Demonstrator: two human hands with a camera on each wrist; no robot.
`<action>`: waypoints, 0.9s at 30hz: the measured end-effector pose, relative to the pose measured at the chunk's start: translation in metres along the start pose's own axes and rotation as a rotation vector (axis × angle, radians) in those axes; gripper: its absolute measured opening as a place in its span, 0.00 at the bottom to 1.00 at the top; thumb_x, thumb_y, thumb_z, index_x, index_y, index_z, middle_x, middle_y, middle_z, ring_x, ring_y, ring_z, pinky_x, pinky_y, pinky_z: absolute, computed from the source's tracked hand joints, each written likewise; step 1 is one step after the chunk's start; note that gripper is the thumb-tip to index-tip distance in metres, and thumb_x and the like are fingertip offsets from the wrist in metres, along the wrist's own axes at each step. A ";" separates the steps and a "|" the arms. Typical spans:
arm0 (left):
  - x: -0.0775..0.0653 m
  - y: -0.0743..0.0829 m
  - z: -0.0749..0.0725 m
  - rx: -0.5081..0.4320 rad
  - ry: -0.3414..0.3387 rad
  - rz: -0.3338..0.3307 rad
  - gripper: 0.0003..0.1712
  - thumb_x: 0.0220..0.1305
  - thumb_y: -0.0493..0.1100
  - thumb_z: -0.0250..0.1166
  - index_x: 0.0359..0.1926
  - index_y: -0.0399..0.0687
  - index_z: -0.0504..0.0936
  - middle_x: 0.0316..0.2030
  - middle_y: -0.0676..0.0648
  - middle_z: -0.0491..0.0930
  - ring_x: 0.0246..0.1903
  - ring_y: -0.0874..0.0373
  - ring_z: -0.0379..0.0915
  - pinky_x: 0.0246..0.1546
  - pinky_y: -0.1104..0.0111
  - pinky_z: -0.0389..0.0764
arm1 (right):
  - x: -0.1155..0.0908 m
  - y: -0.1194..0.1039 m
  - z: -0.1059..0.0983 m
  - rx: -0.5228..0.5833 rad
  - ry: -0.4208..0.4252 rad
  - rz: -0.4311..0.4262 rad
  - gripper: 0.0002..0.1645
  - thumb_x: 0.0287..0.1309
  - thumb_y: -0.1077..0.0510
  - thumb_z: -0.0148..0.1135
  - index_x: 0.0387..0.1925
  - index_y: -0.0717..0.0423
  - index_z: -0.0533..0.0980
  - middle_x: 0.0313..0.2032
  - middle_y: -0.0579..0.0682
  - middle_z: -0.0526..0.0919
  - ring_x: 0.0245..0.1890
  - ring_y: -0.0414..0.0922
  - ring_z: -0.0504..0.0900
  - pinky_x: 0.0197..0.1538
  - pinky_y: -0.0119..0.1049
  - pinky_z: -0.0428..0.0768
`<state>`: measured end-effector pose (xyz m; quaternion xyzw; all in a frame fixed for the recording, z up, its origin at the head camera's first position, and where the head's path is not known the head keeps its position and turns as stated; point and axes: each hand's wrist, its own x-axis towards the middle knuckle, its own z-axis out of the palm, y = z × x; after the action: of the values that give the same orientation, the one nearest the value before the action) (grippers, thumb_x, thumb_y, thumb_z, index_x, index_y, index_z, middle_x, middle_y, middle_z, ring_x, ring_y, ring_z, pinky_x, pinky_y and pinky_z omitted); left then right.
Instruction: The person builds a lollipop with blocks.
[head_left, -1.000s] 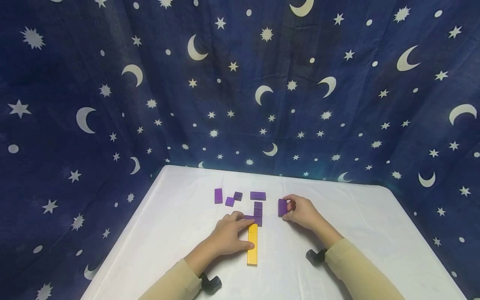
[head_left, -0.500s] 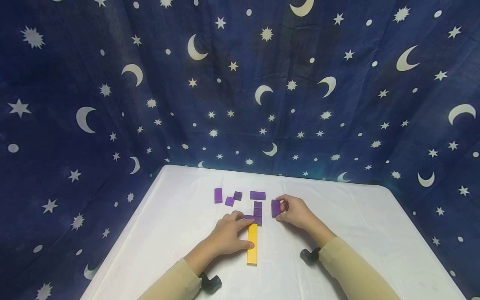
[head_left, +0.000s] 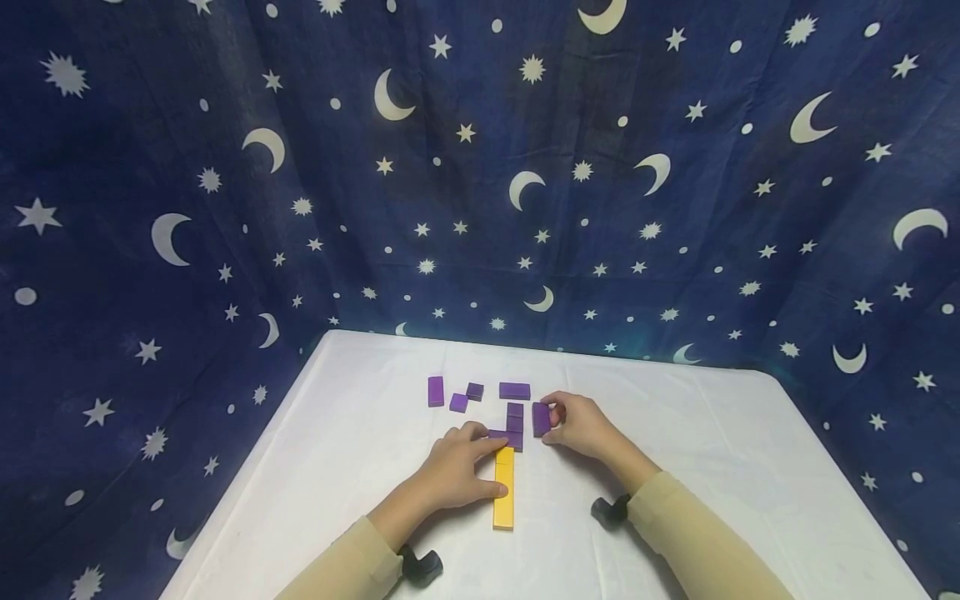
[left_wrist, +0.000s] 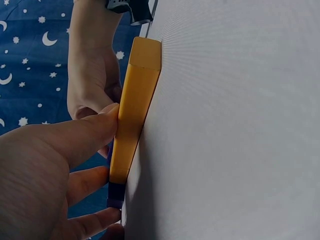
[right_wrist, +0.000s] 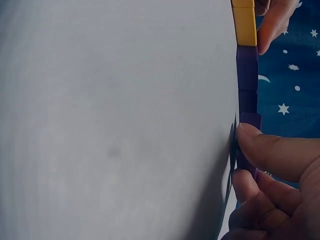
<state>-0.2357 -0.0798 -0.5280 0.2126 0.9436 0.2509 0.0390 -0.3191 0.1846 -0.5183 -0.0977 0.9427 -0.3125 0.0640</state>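
Note:
My left hand [head_left: 453,471] rests against a line of pieces, its thumb on a long yellow block [head_left: 504,508] and its index finger reaching the purple block [head_left: 516,442] at the far end. A short column of purple blocks [head_left: 515,415] continues away from there. With thumb and fingers, my right hand [head_left: 588,427] pinches a purple rectangular block [head_left: 541,420] standing just right of that column, a narrow gap apart. From the left wrist, the thumb [left_wrist: 100,125] lies along the side of the yellow block. In the right wrist view the thumb [right_wrist: 270,147] partly covers the held purple block.
Beyond the column lies a purple rectangular block [head_left: 514,391]. Farther left are two small purple cubes [head_left: 459,402] and another purple rectangular block [head_left: 436,392]. Everything sits on a white cloth-covered table [head_left: 360,417], with a dark blue star-and-moon curtain [head_left: 480,167] behind.
My right hand has moved left with the purple block, bringing it close to the purple column. The left hand and the other blocks stay in place.

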 end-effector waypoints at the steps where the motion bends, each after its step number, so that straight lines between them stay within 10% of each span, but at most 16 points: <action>1: 0.000 0.000 0.000 0.000 0.000 0.000 0.44 0.57 0.68 0.76 0.74 0.69 0.78 0.72 0.46 0.75 0.65 0.45 0.73 0.66 0.44 0.76 | 0.000 -0.001 0.001 -0.003 -0.005 0.000 0.39 0.44 0.63 0.87 0.61 0.56 0.82 0.33 0.47 0.80 0.36 0.44 0.77 0.44 0.40 0.78; 27: 0.000 -0.001 0.002 0.006 0.018 0.005 0.43 0.57 0.68 0.77 0.74 0.69 0.79 0.71 0.46 0.75 0.65 0.45 0.74 0.66 0.44 0.76 | 0.004 -0.011 0.010 -0.021 -0.020 0.006 0.39 0.45 0.63 0.87 0.62 0.55 0.82 0.31 0.47 0.79 0.34 0.44 0.76 0.43 0.39 0.77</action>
<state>-0.2359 -0.0799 -0.5303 0.2129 0.9441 0.2500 0.0293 -0.3201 0.1698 -0.5198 -0.0986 0.9455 -0.3016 0.0735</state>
